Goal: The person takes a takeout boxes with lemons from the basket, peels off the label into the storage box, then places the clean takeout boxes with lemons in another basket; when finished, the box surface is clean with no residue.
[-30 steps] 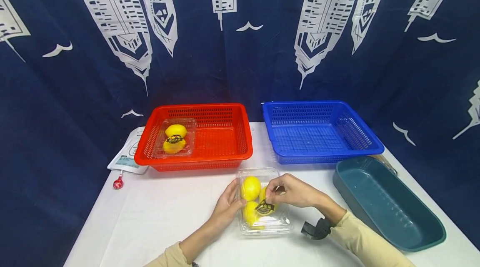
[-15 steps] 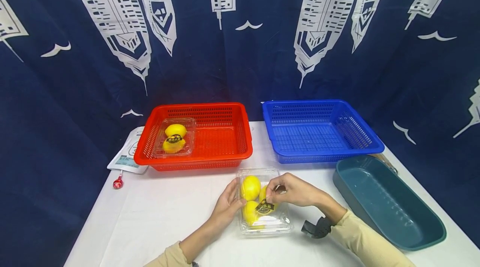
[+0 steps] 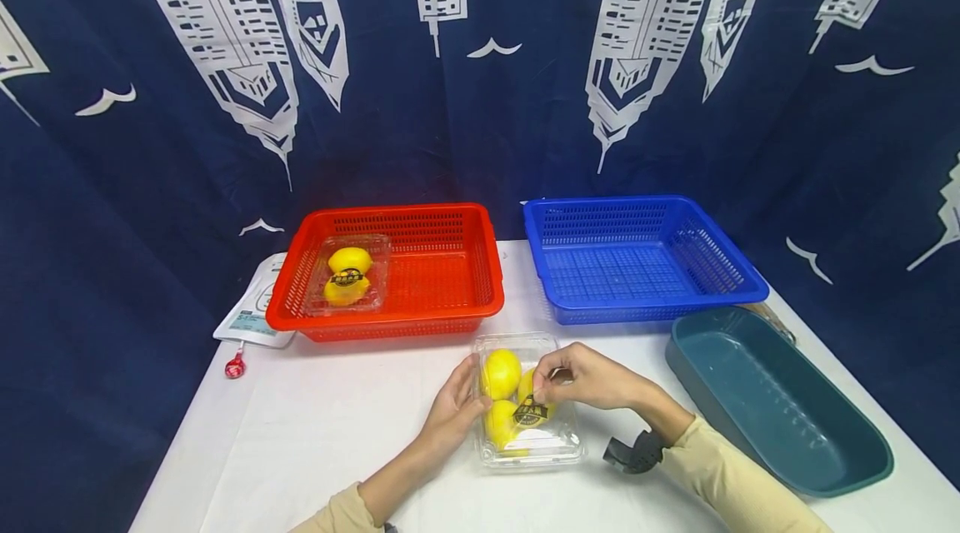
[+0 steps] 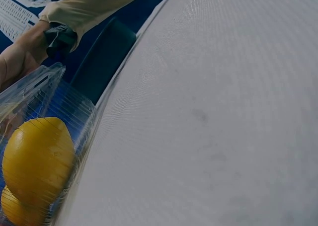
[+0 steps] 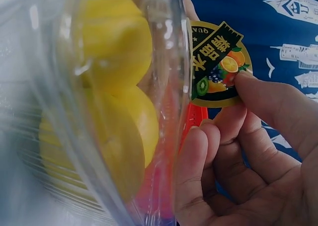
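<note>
A: What lay at the far left of the desk [image 3: 315,441]?

B: A red lollipop [image 3: 235,366], its stick directed toward a white pouch [image 3: 251,321]. The red basket [image 3: 397,321] hid part of that pouch and, in its left half, contained the first box [image 3: 380,254], with two lemons visible through the clear plastic.

A: And at centre?

B: The left grip [image 3: 452,406] grasped the second box [image 3: 546,443] by its left side, thumb over the rim. This clear box sat on the desk, nearer the person than both baskets; three lemons [image 3: 501,374] showed inside.

A: What of the label [image 5: 218,62]?

B: Round, black and gold, with printed fruit, it was pinched at its edge between thumb and finger of the right grip [image 3: 583,379]. In the right wrist view it projected past the second box's edge.

A: And farther right?

B: A black mount [image 3: 633,454] at the right wrist, then the blue basket [image 3: 611,275] toward the back, and finally the green tray [image 3: 780,400], set obliquely near the desk's right edge.
</note>
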A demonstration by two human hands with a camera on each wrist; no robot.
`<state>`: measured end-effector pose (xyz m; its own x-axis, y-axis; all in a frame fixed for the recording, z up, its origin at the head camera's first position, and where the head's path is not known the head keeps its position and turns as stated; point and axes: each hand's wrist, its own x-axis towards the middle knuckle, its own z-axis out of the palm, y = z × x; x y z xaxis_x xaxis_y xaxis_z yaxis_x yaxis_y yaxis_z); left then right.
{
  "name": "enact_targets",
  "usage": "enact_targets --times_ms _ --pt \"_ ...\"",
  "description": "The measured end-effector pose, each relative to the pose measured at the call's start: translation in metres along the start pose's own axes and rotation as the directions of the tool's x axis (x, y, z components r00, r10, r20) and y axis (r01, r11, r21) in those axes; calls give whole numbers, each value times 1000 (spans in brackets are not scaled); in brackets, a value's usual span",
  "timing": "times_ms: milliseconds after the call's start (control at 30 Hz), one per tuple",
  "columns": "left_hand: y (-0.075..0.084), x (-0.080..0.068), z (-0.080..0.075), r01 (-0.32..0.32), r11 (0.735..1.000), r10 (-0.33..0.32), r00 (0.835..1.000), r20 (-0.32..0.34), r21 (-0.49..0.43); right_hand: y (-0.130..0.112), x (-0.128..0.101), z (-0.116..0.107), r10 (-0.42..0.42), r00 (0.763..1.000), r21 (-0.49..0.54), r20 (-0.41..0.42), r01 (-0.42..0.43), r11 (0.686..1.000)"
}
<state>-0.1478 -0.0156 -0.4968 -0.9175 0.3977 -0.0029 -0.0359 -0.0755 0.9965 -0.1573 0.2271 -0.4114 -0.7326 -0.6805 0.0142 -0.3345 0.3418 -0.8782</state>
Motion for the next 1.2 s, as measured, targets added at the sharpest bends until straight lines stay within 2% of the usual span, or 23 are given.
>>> enact_targets --times_ms 633,1200 --pt "-2 -2 -1 -14 1000 14 1000 9 -3 5 -1 -1 -22 1000 44 12 22 999" --pt "-2 0 -1 -3 1000 3 1000 16 -16 5 -2 -5 -31 999 73 17 30 997"
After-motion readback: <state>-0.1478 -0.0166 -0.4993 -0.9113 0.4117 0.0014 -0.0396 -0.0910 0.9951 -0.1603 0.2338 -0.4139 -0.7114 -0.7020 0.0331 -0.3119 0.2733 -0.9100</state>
